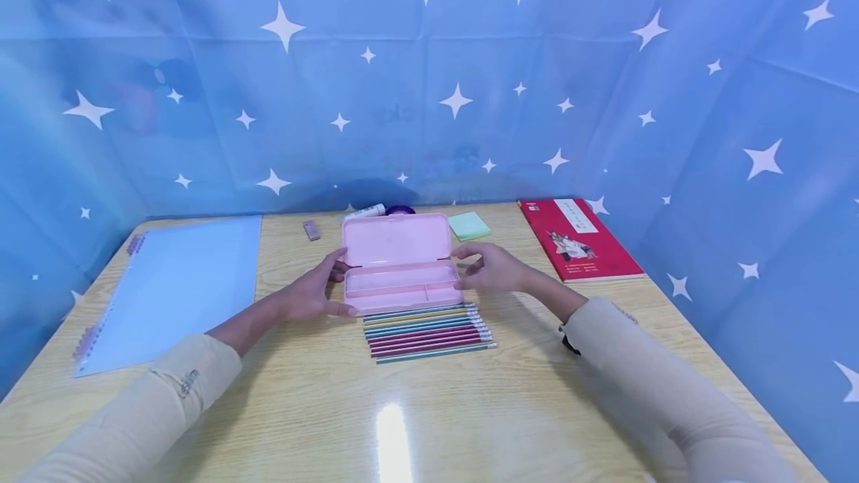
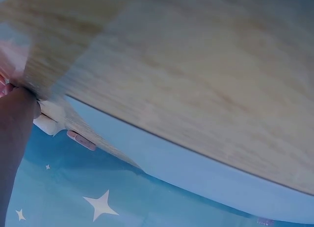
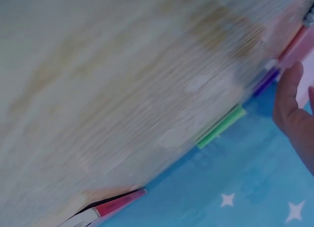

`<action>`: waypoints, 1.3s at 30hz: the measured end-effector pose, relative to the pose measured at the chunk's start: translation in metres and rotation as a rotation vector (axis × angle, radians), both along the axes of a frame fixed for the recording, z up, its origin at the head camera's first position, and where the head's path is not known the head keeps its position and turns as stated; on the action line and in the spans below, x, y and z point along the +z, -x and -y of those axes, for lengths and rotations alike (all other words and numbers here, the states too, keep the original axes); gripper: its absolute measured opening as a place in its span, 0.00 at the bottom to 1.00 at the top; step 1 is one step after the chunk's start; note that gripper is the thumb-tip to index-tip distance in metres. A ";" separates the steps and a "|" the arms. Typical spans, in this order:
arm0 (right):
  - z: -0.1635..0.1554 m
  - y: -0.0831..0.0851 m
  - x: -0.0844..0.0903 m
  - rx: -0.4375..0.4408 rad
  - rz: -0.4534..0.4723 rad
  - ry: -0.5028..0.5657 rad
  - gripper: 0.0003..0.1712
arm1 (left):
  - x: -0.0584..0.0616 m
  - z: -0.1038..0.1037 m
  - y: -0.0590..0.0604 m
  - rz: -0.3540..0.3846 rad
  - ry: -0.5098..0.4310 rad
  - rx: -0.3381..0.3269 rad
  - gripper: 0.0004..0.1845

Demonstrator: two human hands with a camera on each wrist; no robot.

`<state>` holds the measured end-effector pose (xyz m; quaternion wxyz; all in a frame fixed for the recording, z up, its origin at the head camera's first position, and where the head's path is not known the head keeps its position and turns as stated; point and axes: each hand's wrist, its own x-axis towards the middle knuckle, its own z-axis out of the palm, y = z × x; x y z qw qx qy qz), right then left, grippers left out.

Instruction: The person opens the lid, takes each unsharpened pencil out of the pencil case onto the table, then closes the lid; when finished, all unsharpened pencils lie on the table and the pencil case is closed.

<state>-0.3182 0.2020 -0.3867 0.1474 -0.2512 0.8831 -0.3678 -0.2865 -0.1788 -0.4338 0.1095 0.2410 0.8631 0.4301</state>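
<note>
A pink pencil case lies with its lid raised in the middle of the table in the head view; no pencils show in its compartments. My left hand holds its left end, thumb at the front corner and fingers near the hinge. At the opposite end, my right hand grips the side with curled fingers. Just in front of the case, several pencils lie side by side, erasers to the right. The right wrist view shows part of the right hand beside the pink case.
A pale blue sheet-like pad covers the table's left side. Behind the case are a small eraser-like block, a white tube, a purple roll and green sticky notes. A red book lies at right.
</note>
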 end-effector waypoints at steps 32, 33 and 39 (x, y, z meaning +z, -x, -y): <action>0.012 0.015 -0.010 -0.052 0.148 0.015 0.66 | 0.003 0.000 0.001 0.062 -0.034 0.024 0.67; 0.012 0.015 -0.010 -0.046 0.145 0.018 0.67 | 0.004 0.000 0.001 0.062 -0.030 0.029 0.66; 0.010 0.014 -0.010 -0.009 0.105 0.042 0.67 | 0.004 0.000 0.001 0.074 -0.044 0.035 0.60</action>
